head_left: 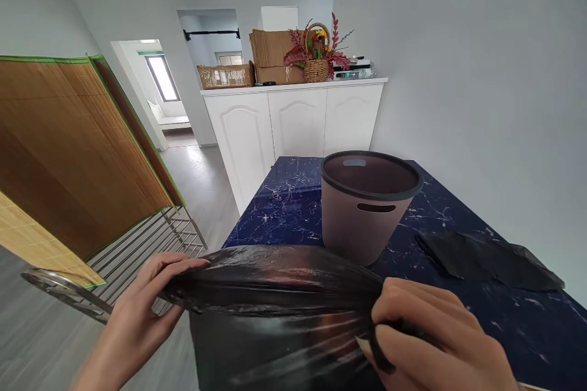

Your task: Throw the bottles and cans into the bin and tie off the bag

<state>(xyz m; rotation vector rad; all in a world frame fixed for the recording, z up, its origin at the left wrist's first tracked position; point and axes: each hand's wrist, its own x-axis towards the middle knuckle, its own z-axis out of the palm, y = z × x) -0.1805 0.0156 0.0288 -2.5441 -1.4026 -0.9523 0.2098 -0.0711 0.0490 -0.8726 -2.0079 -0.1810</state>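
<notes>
A black plastic bag is stretched between my two hands in front of the table's near part. My left hand grips the bag's upper left corner between thumb and fingers. At its right end, my right hand is closed on the bunched plastic. Just beyond the bag, a brownish-pink bin with a dark rim stands upright on the dark blue marbled table. Its inside shows no liner.
Another black bag lies flat on the table's right side. A white cabinet behind carries cardboard boxes and a flower basket. At left are a metal rack and bamboo mat; a wall borders the right.
</notes>
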